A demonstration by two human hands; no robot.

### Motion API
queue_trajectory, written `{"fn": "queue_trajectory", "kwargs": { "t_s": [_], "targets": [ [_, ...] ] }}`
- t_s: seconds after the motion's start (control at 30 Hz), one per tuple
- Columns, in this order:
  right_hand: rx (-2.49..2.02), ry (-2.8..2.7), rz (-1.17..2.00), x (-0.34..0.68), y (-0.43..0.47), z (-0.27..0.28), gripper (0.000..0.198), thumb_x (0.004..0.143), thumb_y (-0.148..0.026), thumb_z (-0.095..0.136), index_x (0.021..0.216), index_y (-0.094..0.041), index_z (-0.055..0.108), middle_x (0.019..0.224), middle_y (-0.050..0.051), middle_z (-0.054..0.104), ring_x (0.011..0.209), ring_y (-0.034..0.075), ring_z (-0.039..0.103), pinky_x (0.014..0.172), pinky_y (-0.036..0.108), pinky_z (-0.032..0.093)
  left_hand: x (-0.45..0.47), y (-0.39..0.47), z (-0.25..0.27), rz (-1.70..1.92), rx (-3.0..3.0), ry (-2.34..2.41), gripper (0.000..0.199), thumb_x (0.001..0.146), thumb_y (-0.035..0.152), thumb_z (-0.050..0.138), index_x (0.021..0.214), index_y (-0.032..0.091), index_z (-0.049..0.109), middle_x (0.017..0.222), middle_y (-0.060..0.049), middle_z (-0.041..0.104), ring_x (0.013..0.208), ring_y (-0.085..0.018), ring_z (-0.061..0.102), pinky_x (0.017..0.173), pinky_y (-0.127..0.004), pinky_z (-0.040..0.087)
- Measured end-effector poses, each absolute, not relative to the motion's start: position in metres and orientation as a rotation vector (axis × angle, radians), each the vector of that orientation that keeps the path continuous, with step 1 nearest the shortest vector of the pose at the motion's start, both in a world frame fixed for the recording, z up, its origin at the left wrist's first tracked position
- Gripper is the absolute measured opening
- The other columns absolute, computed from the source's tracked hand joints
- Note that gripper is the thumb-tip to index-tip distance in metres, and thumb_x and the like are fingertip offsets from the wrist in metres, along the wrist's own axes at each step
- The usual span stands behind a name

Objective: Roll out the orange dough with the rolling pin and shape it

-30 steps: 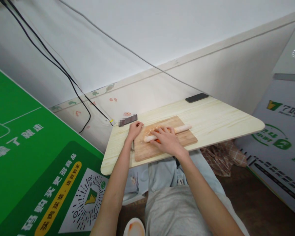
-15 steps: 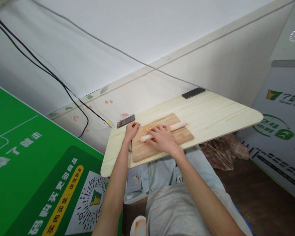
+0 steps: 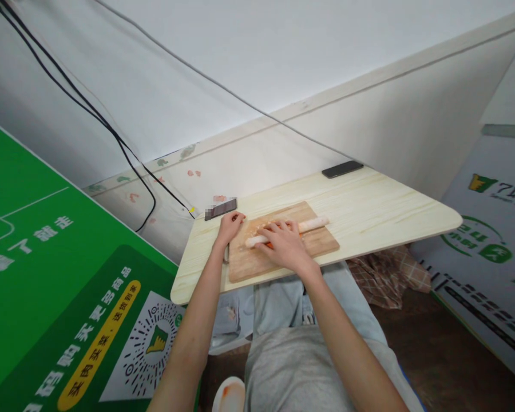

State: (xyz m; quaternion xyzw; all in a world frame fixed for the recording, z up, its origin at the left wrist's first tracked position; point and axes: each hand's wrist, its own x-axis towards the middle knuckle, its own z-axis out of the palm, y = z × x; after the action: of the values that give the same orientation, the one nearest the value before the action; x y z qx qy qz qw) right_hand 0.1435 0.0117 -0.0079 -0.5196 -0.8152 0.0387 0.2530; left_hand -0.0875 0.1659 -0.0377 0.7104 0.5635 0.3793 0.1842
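My right hand (image 3: 285,243) lies over a pale rolling pin (image 3: 314,224), its fingers curved across the middle of it. Both ends of the pin stick out past the hand, and the right end has orange smears. Orange material (image 3: 269,245) shows beneath the fingers; its kind is partly hidden. Under it all is a wooden cutting board (image 3: 257,266) with small pale crumbs near its far left part. Beside the board's far left corner, my left hand (image 3: 230,226) rests with curled fingers; whatever may be in them is hidden. A narrow object (image 3: 226,254) shows along the board's left edge.
The board is on a light wood-patterned table (image 3: 395,206) against a white wall. One phone (image 3: 221,209) lies beyond my left hand, another phone (image 3: 342,169) at the back edge. A green panel (image 3: 30,274) stands at left, a white printed cabinet (image 3: 489,212) at right.
The view has shifted slightly. Both hands, the rolling pin and the board keep nearly the same places relative to each other.
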Motion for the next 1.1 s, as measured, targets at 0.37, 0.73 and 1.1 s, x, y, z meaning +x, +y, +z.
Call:
{"fn": "queue_trajectory", "kwargs": {
  "t_s": [0.37,0.73,1.1],
  "targets": [
    [-1.425,-2.247,0.123,0.147,0.01,-0.007,0.04,0.113,-0.046,0.059,0.145,-0.026,0.072,0.151,0.01,0.073,0.14,0.035,0.057,0.117,0.053,0.033,-0.112,0.096,-0.048,1.221,1.719,1.896,0.022,0.096,0.038,0.068,0.104,0.022,0.081,0.102,-0.013,0.085,0.102,-0.031,0.076,0.093,-0.039,0.056],
    [-1.485,-2.24,0.082,0.145,0.008,-0.009,0.039,0.113,-0.045,0.058,0.146,-0.03,0.072,0.151,0.01,0.073,0.141,0.033,0.058,0.12,0.053,0.033,-0.079,0.051,-0.07,1.275,1.773,1.991,0.032,0.1,0.044,0.066,0.124,0.03,0.081,0.138,-0.014,0.079,0.131,-0.04,0.066,0.116,-0.056,0.046],
    [-1.462,-2.306,0.134,0.151,0.002,-0.005,0.046,0.114,-0.045,0.057,0.156,-0.03,0.066,0.155,0.011,0.07,0.143,0.033,0.057,0.124,0.056,0.029,-0.076,0.046,-0.061,1.271,1.746,2.01,0.031,0.102,0.04,0.062,0.121,0.027,0.082,0.131,-0.015,0.079,0.126,-0.04,0.068,0.114,-0.055,0.047]
  ]
}}
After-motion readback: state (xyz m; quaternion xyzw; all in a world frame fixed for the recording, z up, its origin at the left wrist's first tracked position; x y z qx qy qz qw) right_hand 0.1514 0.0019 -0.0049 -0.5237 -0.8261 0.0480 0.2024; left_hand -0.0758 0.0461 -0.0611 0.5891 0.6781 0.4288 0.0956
